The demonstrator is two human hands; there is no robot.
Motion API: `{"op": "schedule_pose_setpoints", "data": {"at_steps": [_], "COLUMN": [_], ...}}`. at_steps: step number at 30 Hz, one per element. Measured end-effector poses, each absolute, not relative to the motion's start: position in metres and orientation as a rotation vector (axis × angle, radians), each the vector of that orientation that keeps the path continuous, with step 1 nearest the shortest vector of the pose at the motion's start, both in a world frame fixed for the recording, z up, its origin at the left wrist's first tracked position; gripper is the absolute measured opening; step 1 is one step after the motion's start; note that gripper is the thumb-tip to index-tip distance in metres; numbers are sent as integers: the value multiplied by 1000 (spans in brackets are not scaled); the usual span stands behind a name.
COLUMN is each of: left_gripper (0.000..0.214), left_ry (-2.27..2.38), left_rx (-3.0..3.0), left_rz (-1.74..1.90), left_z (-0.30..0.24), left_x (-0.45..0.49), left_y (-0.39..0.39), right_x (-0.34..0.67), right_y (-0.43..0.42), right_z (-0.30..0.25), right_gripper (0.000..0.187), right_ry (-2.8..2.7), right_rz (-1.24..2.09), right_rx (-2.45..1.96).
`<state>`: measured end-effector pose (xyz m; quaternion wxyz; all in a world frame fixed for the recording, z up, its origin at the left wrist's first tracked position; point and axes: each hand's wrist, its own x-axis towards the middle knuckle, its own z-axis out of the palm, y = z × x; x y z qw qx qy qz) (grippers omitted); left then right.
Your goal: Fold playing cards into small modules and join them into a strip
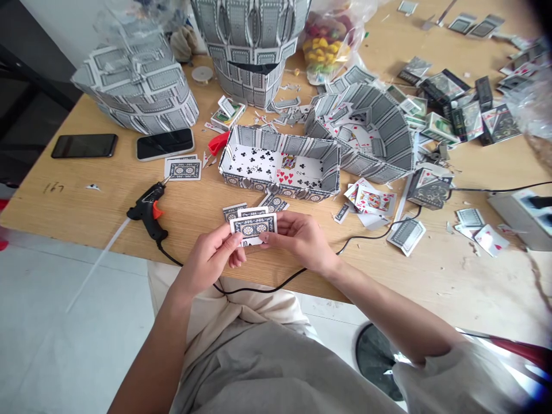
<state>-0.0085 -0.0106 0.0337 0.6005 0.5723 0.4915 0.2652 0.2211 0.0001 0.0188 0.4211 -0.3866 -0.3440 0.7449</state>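
Note:
My left hand (pixel 208 259) and my right hand (pixel 299 238) pinch a grey-backed playing card (pixel 253 225) between them, just above the wooden table's front edge. A corner marked 10 shows beneath that card, so a second card may lie under it. A few loose cards (pixel 252 208) lie just beyond my fingers. To the left of my left hand rests a black hot glue gun (pixel 149 211) with an orange trigger, its cord running under my wrists. Farther ahead stands an open rectangular box built of playing cards (pixel 279 164).
A curved card wall (pixel 366 135) stands right of the box, and large card-built shells (pixel 135 86) rise at the back left. Two phones (pixel 84 145) lie at the left. Card packs (pixel 444 92), offcuts and a bag of sweets (pixel 325 52) crowd the back of the wooden table (pixel 81 201).

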Motion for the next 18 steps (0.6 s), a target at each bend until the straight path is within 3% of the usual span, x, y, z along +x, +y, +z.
{"op": "schedule_pose_setpoints", "data": {"at_steps": [9, 18], "left_gripper": [44, 36], "left_ry": [1129, 1267], "left_rx": [1335, 1217], "left_rz": [579, 869], "left_z": [32, 27], "left_x": [-9, 4], "left_y": [-10, -8], "right_x": [222, 218], "right_y": [0, -4], "right_z": [17, 14], "right_gripper": [37, 38], "right_ry": [-839, -863], "right_rz": [1877, 1905], "right_rx": [-973, -970]}}
